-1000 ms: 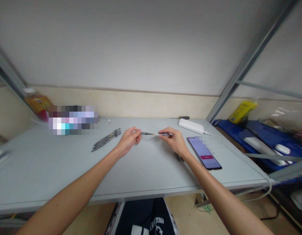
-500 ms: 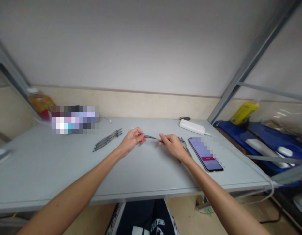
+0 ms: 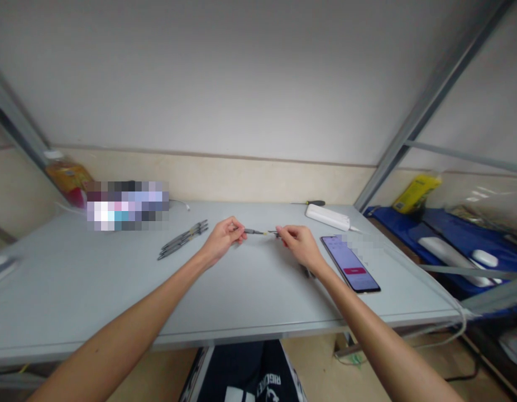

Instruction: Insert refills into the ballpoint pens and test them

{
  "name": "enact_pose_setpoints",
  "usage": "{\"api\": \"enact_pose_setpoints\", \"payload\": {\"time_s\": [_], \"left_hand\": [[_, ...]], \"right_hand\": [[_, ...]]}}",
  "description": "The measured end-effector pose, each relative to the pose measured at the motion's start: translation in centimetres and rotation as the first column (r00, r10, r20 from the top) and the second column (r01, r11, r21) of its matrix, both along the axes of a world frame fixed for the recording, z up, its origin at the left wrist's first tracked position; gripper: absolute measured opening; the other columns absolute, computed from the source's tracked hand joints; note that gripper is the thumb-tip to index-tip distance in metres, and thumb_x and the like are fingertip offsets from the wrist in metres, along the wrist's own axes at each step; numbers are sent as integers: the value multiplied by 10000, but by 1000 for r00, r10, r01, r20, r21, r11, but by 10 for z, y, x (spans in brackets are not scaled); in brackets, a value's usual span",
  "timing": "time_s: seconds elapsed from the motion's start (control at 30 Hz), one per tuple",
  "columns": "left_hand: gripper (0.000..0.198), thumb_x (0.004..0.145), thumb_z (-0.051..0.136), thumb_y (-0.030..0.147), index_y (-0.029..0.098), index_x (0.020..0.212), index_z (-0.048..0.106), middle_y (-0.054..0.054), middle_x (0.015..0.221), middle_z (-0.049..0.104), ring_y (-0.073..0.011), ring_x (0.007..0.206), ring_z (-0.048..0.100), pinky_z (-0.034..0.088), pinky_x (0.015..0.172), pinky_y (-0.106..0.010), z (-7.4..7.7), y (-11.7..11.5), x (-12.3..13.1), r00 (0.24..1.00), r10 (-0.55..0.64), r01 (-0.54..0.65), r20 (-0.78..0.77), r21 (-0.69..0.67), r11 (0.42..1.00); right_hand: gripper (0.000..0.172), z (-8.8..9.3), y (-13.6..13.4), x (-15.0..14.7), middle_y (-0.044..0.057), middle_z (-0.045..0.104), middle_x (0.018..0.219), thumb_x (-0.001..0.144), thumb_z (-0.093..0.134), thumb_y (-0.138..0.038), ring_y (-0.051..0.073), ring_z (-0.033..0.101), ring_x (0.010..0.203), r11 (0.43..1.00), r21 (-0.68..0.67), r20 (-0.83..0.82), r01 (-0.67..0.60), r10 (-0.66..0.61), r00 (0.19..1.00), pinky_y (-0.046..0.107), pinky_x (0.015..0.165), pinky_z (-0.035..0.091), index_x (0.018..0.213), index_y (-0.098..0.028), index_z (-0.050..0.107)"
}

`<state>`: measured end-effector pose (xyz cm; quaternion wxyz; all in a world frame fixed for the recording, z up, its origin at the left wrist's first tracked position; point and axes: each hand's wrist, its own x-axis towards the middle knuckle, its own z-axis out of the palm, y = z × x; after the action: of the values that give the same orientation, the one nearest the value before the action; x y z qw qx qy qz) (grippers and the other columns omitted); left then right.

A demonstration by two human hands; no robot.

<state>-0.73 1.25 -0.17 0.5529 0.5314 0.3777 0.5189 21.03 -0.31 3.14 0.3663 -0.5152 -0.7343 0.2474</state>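
My left hand (image 3: 223,239) is closed in a pinch on a slim grey pen (image 3: 254,231), held above the desk with its narrow, yellowish end pointing right. Facing that end, my right hand (image 3: 299,244) pinches a small, thin dark piece (image 3: 276,233), too small to name. A short gap seems to separate the two. Several grey pens (image 3: 182,241) lie side by side on the desk, left of my left hand. Beneath my right wrist, part of some dark slender things (image 3: 309,272) shows; the wrist covers the rest.
A phone (image 3: 350,265) with its screen lit lies right of my right hand. Behind it are a white power strip (image 3: 328,216) with a cable and a screwdriver (image 3: 315,203). A bottle (image 3: 68,173) and a blurred-out object (image 3: 127,205) stand at the desk's back left.
My right hand has moved slightly up and away from the pen's end, with the thin dark piece now showing at its fingertips. My left hand has barely moved.
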Motion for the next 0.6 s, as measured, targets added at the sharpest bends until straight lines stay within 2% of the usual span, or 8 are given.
{"api": "enact_pose_setpoints", "payload": {"time_s": [0.07,0.13,0.2,0.27,0.33,0.43,0.53,0.6], "left_hand": [[294,683,702,358,159,722,490,-20,621,632,-90,528,526,375,534,-215,-2,0,1,1000,-19,19,-14,13,1000],[295,689,696,365,158,719,487,-15,613,627,-87,519,520,373,527,-215,-2,0,1,999,-18,18,-28,22,1000],[293,693,691,366,159,718,485,-11,606,623,-86,512,516,369,521,-214,-3,1,1,999,-4,5,-32,21,1000],[289,693,690,361,159,718,485,-8,607,623,-84,512,514,366,518,-212,-2,2,1,1000,12,-12,-25,15,1000],[287,686,696,354,159,717,488,-7,607,624,-82,512,514,362,515,-208,-1,2,-1,1000,26,-26,-7,1,1000],[298,665,713,347,157,710,488,-8,604,625,-81,512,516,365,517,-205,0,2,-1,1000,22,-21,22,-31,999],[311,652,724,351,155,702,488,-13,602,625,-86,514,521,375,527,-215,0,0,1,1000,-4,5,20,-34,999],[314,652,725,356,154,699,490,-16,606,624,-88,516,521,376,528,-219,-1,-1,2,1000,-22,23,8,-20,1000]], "right_hand": [[515,-1,-1,-1,-38,368,407,850,407,-487,99,350,424,999,-40,54,31,-29,998,238,470,253,495,-156,577],[529,-1,-2,-1,-35,380,402,855,393,-495,99,359,416,996,-77,71,40,-35,997,240,474,263,507,-150,595],[464,-1,-2,1,-21,479,461,842,429,-494,111,427,457,998,-59,16,32,-31,999,234,497,307,641,-142,654],[355,0,-2,2,4,588,600,790,533,-462,129,512,560,1000,6,-73,5,-4,997,229,545,360,861,-143,674],[344,0,-2,3,24,633,707,734,614,-415,141,549,641,998,55,-118,-25,32,992,228,582,391,950,-152,661],[305,0,-2,2,12,596,608,769,564,-437,126,506,555,999,37,-72,-29,31,997,225,528,365,754,-153,677],[510,-1,-4,0,-21,452,425,845,414,-511,99,399,415,998,-59,-4,14,-14,1000,231,467,304,550,-152,623],[603,-2,-6,0,-21,407,383,869,336,-535,96,382,384,992,-123,19,40,-38,999,237,466,306,483,-152,595]]}}
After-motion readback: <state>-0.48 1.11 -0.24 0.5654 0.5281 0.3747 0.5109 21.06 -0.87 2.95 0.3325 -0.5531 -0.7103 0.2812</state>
